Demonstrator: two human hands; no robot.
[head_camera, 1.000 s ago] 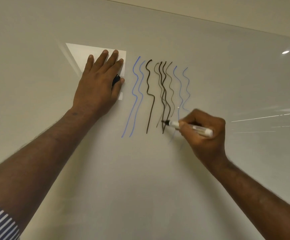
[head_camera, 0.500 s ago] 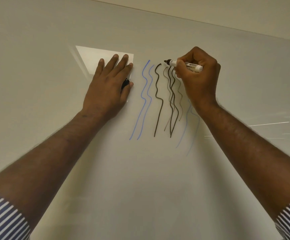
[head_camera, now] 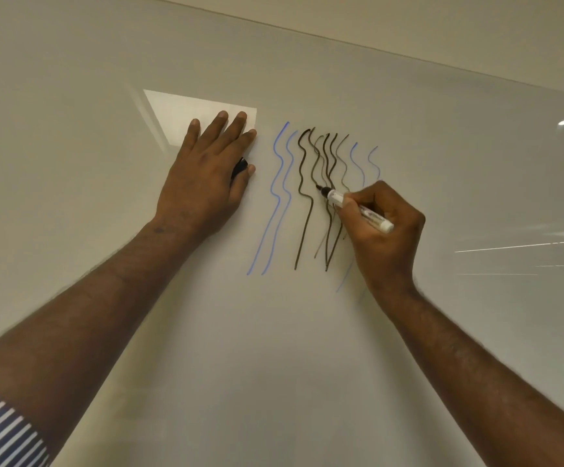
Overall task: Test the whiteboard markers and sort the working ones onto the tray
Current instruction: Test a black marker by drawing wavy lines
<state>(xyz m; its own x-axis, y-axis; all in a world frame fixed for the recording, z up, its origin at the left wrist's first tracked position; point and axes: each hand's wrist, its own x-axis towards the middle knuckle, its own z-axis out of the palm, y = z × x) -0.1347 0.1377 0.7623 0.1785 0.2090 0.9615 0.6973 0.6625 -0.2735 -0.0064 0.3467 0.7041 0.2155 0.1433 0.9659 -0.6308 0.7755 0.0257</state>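
Glossy whiteboard (head_camera: pixel 307 348) with wavy lines (head_camera: pixel 302 197)

We see two bare forearms, each ending in a bare hand: left hand (head_camera: pixel 203 183), right hand (head_camera: pixel 387 237). Our left arm wears a sleeve (head_camera: pixel 2 433) striped navy and white, pushed up above the forearm.

The whiteboard (head_camera: pixel 307 332) is a glossy off-white. On it run wavy blue lines (head_camera: pixel 275 197) and dark brown-black lines (head_camera: pixel 302 197). The marker (head_camera: pixel 358 210) is white-bodied with a black tip. The sleeve (head_camera: pixel 0 429) is striped navy and white.
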